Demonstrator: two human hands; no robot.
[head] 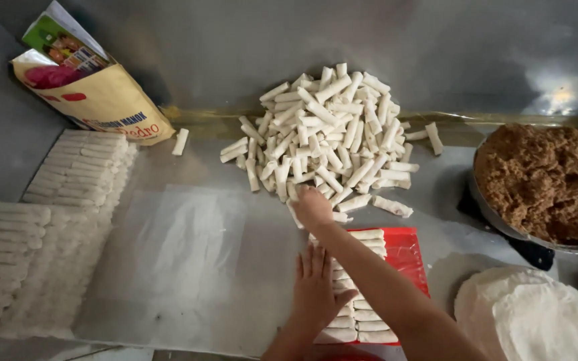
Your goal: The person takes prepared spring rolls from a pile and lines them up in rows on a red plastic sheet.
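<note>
Up top, one right hand (312, 208) reaches one roll pile (326, 134).

Food-prep kitchen, likely small-scale production. Evidence: steel worktop (249, 281) and steel back wall; large heap of rolled spring rolls (326, 130) just beyond the hands; bowl of brown filling (546, 180) and round wrappers (536, 317) to their right; packed rows (68, 194) to their left.

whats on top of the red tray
A neat row of white rolls lies on the red tray. The left hand and right forearm cover part of the row, so its full count stays hidden.
</note>
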